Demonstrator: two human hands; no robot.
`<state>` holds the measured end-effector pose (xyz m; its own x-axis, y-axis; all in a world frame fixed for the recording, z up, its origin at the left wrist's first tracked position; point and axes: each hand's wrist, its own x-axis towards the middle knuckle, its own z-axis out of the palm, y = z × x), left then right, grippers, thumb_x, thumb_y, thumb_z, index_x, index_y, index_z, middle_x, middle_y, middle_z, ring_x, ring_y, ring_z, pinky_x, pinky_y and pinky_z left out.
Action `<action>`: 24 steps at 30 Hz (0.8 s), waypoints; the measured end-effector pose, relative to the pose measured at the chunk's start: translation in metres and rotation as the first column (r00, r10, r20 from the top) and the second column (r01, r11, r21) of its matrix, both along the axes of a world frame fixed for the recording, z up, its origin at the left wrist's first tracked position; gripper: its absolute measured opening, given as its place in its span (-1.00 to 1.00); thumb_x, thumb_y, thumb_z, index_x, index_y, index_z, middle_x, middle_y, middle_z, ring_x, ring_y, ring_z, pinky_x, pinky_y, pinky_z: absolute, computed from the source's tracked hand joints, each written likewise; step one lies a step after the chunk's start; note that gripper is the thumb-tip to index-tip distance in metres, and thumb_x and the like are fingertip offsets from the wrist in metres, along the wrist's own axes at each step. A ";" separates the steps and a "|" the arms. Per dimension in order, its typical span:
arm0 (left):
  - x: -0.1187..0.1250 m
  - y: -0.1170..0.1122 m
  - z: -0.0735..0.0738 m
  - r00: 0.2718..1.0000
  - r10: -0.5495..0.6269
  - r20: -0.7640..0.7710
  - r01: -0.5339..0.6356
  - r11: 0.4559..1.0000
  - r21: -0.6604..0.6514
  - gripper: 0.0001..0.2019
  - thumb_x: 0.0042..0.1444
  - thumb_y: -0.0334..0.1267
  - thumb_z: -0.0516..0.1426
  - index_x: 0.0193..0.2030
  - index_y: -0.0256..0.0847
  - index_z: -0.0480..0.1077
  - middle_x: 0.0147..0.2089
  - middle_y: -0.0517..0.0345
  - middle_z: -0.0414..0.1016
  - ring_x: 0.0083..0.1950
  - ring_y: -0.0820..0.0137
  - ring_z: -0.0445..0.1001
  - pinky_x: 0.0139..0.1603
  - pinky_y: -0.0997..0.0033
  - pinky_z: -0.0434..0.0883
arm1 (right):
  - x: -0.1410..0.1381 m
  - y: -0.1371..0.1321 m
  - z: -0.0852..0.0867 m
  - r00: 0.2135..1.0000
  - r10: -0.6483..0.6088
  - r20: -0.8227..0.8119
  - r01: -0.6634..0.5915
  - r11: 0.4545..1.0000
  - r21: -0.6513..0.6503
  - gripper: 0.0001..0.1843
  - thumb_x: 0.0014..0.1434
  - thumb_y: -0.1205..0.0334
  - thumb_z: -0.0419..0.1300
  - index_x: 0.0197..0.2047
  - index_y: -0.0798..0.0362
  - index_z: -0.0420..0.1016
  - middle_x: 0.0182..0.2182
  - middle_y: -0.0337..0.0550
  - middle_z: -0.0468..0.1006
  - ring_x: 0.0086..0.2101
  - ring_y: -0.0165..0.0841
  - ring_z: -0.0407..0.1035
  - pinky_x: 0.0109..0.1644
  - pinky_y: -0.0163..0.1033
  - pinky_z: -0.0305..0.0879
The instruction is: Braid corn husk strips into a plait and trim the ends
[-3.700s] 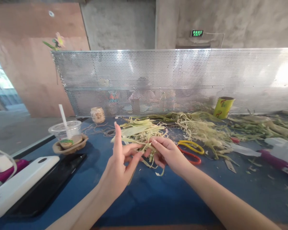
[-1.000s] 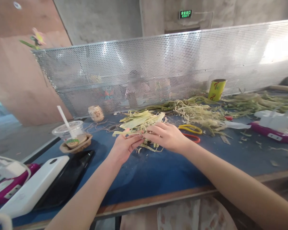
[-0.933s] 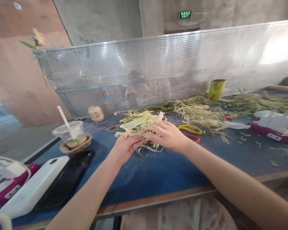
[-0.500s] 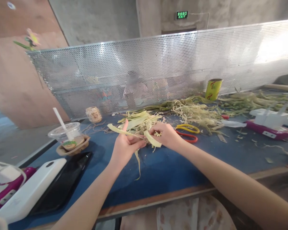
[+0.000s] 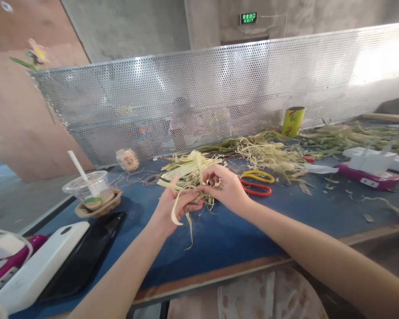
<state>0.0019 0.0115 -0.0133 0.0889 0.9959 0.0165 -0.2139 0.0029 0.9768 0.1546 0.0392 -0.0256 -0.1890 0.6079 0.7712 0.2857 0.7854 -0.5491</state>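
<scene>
My left hand [image 5: 173,208] and my right hand [image 5: 226,188] meet at the middle of the blue table, both closed on pale green dried plant strips [image 5: 176,212]. One strip curls down over my left fingers, and a thin one dangles below them. My right thumb and fingertips pinch strips close to my left fingertips; the exact grip is partly hidden. Just behind my hands lies a loose heap of pale leaf strips [image 5: 189,165]. Scissors with one yellow and one red handle [image 5: 256,188] lie right of my right hand, blades hidden under the strips.
At left stand a plastic cup with straw [image 5: 88,184] in a cardboard holder, a white power bank [image 5: 46,266] and a black tablet [image 5: 86,261]. A yellow tube [image 5: 293,122] and a purple power strip [image 5: 369,175] are at right. A perforated metal screen [image 5: 159,102] crosses behind.
My right hand has come closer to my left, its fingers now over the strips' middle. The wide strip that hung between my hands now curls down over my left fingers. The view shifted slightly.
</scene>
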 end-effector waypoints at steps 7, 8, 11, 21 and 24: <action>-0.007 0.000 -0.003 0.993 -0.113 -0.034 0.112 0.993 -0.031 -0.85 -0.23 -0.37 0.28 -0.52 -0.36 0.39 -0.62 0.15 0.44 -0.60 0.54 0.39 -0.61 0.64 0.37 | 0.007 -0.001 0.002 0.915 0.095 0.393 -0.286 0.840 0.462 -0.85 0.20 0.31 0.03 -0.29 0.05 0.43 -0.28 -0.12 0.54 -0.25 -0.40 0.36 -0.11 -0.26 0.25; -0.007 0.000 -0.003 0.992 -0.116 -0.053 0.115 0.993 -0.020 -0.84 -0.24 -0.36 0.29 -0.52 -0.36 0.39 -0.64 0.15 0.44 -0.64 0.55 0.36 -0.66 0.63 0.32 | 0.008 -0.001 0.004 0.898 0.099 0.428 -0.308 0.838 0.451 -0.84 0.20 0.32 0.02 -0.28 0.06 0.43 -0.27 -0.13 0.55 -0.25 -0.41 0.37 -0.10 -0.26 0.25; -0.005 -0.003 -0.001 0.986 -0.102 -0.135 0.105 0.994 0.020 -0.77 -0.29 -0.40 0.31 -0.44 -0.36 0.38 -0.67 0.16 0.44 -0.74 0.59 0.24 -0.75 0.62 0.17 | 0.009 0.000 0.006 0.890 0.072 0.450 -0.261 0.890 0.374 -0.81 0.21 0.29 0.02 -0.26 0.04 0.47 -0.26 -0.15 0.55 -0.25 -0.41 0.37 -0.11 -0.26 0.24; -0.001 -0.013 0.004 0.956 -0.050 -0.289 0.097 0.984 0.147 -0.31 -0.22 -0.32 0.30 0.04 -0.27 0.04 -0.59 0.24 0.48 -0.68 0.56 0.28 -0.64 0.59 0.21 | 0.017 0.005 0.010 0.843 0.001 0.538 -0.174 0.947 0.270 -0.77 0.18 0.24 0.08 -0.16 -0.12 0.53 -0.37 -0.19 0.46 -0.35 -0.42 0.30 -0.23 -0.28 0.17; -0.005 -0.011 0.003 0.959 -0.077 -0.274 0.118 0.984 0.135 -0.53 -0.08 -0.19 0.22 -0.09 -0.24 0.10 -0.58 0.26 0.44 -0.67 0.57 0.27 -0.64 0.57 0.17 | 0.018 0.004 0.012 0.858 0.026 0.512 -0.164 0.961 0.225 -0.81 0.15 0.19 0.12 -0.25 -0.03 0.56 -0.42 -0.18 0.46 -0.37 -0.41 0.31 -0.24 -0.27 0.17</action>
